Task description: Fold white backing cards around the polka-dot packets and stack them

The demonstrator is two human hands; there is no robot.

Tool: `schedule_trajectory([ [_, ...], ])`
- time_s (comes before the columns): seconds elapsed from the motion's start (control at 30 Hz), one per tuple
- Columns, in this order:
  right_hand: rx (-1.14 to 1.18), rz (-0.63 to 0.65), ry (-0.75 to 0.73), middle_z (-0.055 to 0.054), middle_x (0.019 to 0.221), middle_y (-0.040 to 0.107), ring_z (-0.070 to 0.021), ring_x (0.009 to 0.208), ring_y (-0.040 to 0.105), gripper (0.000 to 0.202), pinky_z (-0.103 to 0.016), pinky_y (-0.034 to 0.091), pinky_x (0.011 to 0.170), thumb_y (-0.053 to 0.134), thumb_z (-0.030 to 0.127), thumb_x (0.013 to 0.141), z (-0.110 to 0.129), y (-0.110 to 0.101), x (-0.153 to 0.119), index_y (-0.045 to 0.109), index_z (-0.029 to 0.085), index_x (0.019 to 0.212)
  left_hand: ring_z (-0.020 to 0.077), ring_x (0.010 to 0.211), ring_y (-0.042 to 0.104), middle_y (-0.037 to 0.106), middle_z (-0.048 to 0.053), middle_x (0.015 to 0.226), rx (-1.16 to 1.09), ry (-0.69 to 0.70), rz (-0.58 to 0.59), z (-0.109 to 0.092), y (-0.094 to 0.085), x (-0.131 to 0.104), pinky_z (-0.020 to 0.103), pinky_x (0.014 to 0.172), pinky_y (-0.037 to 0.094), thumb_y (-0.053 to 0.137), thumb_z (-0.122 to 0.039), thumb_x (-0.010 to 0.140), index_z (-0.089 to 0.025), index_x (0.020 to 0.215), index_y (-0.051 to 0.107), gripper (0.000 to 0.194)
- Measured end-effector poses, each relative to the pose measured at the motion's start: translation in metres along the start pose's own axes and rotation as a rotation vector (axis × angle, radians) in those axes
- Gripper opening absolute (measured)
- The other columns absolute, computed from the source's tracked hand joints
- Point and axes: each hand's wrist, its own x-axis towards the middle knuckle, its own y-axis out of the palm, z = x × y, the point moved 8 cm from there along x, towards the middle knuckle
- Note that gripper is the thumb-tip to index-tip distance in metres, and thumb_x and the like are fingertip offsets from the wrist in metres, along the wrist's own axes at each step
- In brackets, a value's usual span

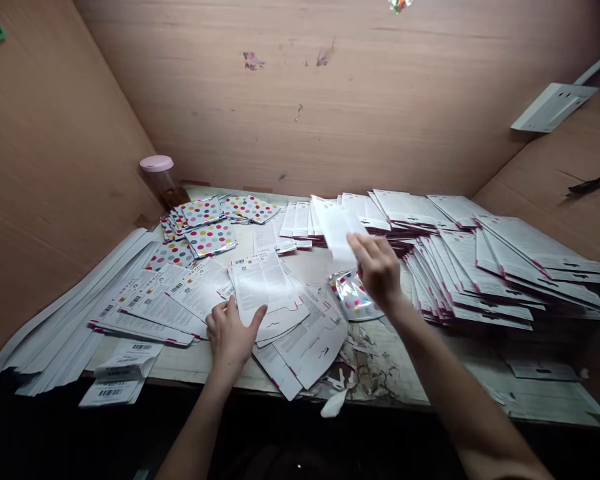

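Note:
My left hand (233, 330) rests on a white printed card sleeve (263, 283) on the pile at the centre, thumb and fingers spread apart. My right hand (379, 267) is raised right of centre, its fingers closed on the edge of a white card (337, 227) that is blurred by motion. Below the right hand lies a shiny polka-dot packet (355, 298), partly hidden by that hand. More printed sleeves (313, 340) overlap beneath and to the right of the left hand.
Polka-dot packets (213, 238) lie at the back left near a pink-lidded container (157, 164). Fanned sleeves (155, 300) and long white sheets (70, 320) cover the left. Many stacked sleeves (480, 267) fill the right. Paper scraps (334, 403) lie at the front edge.

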Motion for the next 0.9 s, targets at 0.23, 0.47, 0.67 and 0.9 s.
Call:
schedule_trajectory([
  [0.23,-0.048,0.198,0.216,-0.026,0.124,0.057,-0.0367,0.118,0.047,0.058,-0.048,0.036,0.096,0.051,0.038,0.09,-0.089,0.044,0.096,0.047,0.002,0.135,0.0411,0.113,0.043,0.049,0.017,0.114,-0.086,-0.106,-0.036,0.011,0.025,0.013,0.056,0.097,0.035,0.073,-0.049,0.064,-0.012,0.12,0.052,0.07],
  [0.47,1.043,0.281,0.394,-0.015,0.108,0.066,-0.0283,0.097,0.063,0.043,-0.047,0.05,0.084,0.054,0.053,0.089,0.034,0.034,-0.034,0.063,0.018,0.112,0.0283,0.111,0.059,0.059,0.014,0.115,-0.499,-0.049,-0.134,0.009,0.002,0.004,0.048,0.093,0.047,0.057,-0.036,0.085,-0.018,0.117,0.039,0.041],
  [0.67,2.169,0.321,1.084,-0.012,0.108,0.069,-0.0205,0.098,0.067,0.041,-0.035,0.048,0.093,0.077,0.037,0.075,0.133,0.055,-0.138,0.066,0.014,0.107,0.0252,0.113,0.062,0.06,0.012,0.127,-1.088,0.003,0.186,-0.024,0.013,-0.045,0.041,0.097,0.049,0.072,-0.031,0.076,-0.022,0.13,0.037,0.065],
  [0.9,2.306,0.286,1.281,-0.005,0.098,0.071,-0.0193,0.098,0.066,0.023,-0.032,0.053,0.087,0.077,0.033,0.073,0.133,0.053,-0.154,0.069,0.019,0.09,0.0303,0.109,0.063,0.066,0.014,0.116,-1.119,-0.163,0.263,-0.022,0.041,-0.094,0.045,0.098,0.048,0.074,-0.033,0.072,-0.016,0.117,0.049,0.055],
])
